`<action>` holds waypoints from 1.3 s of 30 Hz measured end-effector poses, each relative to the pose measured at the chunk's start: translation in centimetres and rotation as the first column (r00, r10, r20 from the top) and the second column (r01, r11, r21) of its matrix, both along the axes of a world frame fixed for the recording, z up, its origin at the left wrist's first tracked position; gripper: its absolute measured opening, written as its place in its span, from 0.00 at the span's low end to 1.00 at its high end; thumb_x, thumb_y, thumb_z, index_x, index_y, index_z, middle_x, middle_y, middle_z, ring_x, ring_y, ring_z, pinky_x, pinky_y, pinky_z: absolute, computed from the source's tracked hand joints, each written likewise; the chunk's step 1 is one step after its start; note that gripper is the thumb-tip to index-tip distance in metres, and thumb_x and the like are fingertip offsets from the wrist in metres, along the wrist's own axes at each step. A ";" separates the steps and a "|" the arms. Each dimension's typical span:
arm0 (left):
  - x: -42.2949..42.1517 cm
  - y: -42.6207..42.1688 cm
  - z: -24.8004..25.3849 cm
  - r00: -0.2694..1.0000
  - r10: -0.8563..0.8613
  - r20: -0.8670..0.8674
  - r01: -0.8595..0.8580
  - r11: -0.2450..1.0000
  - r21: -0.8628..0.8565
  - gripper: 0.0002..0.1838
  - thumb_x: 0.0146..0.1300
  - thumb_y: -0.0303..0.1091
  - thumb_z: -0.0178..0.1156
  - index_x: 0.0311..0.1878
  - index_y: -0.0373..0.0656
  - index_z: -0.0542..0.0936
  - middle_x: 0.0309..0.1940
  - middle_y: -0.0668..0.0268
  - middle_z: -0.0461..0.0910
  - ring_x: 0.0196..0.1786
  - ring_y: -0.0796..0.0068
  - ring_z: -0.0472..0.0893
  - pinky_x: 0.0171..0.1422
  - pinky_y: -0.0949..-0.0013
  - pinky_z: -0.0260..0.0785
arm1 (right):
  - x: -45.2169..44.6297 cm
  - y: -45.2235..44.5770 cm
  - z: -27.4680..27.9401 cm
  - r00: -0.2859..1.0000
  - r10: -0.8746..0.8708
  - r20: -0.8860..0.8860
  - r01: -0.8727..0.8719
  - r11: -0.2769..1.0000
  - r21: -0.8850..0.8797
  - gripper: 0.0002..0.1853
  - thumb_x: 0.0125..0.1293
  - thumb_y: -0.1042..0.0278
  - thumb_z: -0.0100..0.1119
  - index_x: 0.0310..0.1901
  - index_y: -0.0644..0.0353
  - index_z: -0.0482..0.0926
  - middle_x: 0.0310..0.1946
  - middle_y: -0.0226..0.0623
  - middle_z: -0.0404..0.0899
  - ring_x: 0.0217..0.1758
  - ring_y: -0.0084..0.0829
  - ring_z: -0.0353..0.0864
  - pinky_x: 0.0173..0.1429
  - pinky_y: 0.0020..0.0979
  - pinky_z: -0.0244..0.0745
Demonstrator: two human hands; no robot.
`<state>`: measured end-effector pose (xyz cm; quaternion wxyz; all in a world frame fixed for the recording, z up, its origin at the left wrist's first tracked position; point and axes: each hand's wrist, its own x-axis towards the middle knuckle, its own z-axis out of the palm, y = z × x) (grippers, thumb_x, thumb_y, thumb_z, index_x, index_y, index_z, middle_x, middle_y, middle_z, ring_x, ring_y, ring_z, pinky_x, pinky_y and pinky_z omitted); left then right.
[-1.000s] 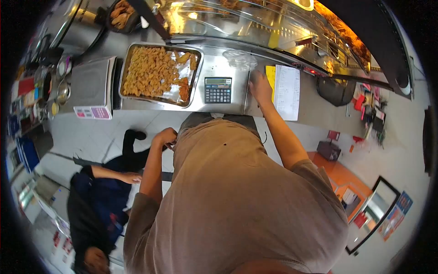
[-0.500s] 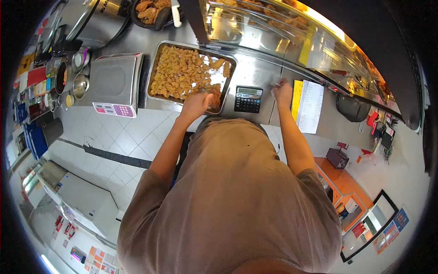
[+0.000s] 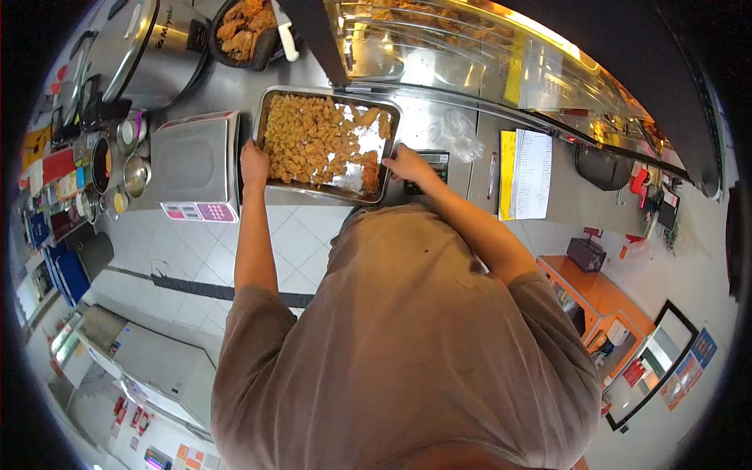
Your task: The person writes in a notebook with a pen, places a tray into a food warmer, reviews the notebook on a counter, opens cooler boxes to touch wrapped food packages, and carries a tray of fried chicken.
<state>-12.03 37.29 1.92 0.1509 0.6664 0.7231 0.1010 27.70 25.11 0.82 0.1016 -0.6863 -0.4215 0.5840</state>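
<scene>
A rectangular metal tray (image 3: 309, 189) full of fried chicken pieces (image 3: 301, 141) lies before me on the steel counter. My left hand (image 3: 254, 164) is closed on its left rim, and my right hand (image 3: 409, 167) grips the right rim near the lower corner. Redder pieces sit at the tray's right end, and some of its shiny bottom shows. A black calculator (image 3: 437, 163) is partly hidden behind my right hand. Just beyond it lies a crumpled clear plastic bag (image 3: 458, 133).
Left of the tray stands a scale (image 3: 194, 160). A black bowl (image 3: 223, 55) of chicken and a knife (image 3: 286, 35) are behind. A glass display case (image 3: 439, 51) borders the far side. To the right are a pen (image 3: 492, 174) and a notebook (image 3: 533, 174).
My left hand has moved from the chicken to the tray's left rim. My right hand has left the clear plastic on the counter and taken hold of the right rim.
</scene>
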 end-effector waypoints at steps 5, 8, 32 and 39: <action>-0.3 -0.5 1.4 0.996 -0.031 0.081 0.032 0.999 -0.007 0.14 0.68 0.27 0.57 0.52 0.29 0.83 0.43 0.39 0.84 0.50 0.37 0.83 0.56 0.45 0.75 | -0.6 -0.7 -1.2 0.970 -0.214 0.115 0.187 0.960 0.207 0.18 0.72 0.67 0.64 0.50 0.73 0.71 0.33 0.50 0.84 0.28 0.40 0.88 0.26 0.39 0.84; 0.3 -3.2 2.2 0.986 -0.025 0.165 0.041 0.994 -0.097 0.14 0.69 0.30 0.61 0.53 0.32 0.84 0.44 0.41 0.85 0.50 0.40 0.85 0.55 0.49 0.76 | 3.1 -0.8 0.5 0.960 -0.213 0.181 0.175 0.963 0.205 0.15 0.71 0.69 0.64 0.49 0.71 0.73 0.31 0.47 0.83 0.25 0.37 0.85 0.21 0.37 0.80; 0.4 -13.7 5.4 0.972 0.127 0.200 -0.105 0.987 -0.119 0.15 0.70 0.32 0.64 0.54 0.33 0.84 0.40 0.46 0.88 0.43 0.52 0.89 0.49 0.57 0.78 | 4.2 -2.2 4.4 0.944 -0.138 0.298 -0.004 0.902 0.432 0.16 0.65 0.67 0.70 0.49 0.67 0.80 0.40 0.56 0.86 0.45 0.54 0.87 0.50 0.45 0.80; -2.4 -15.1 0.5 0.957 0.213 0.199 -0.192 0.974 -0.122 0.14 0.68 0.33 0.64 0.52 0.34 0.86 0.38 0.48 0.88 0.42 0.51 0.89 0.48 0.56 0.79 | 1.7 0.7 -2.4 0.921 -0.061 0.386 -0.110 0.907 0.407 0.15 0.64 0.67 0.68 0.50 0.65 0.84 0.42 0.56 0.87 0.49 0.54 0.88 0.55 0.45 0.81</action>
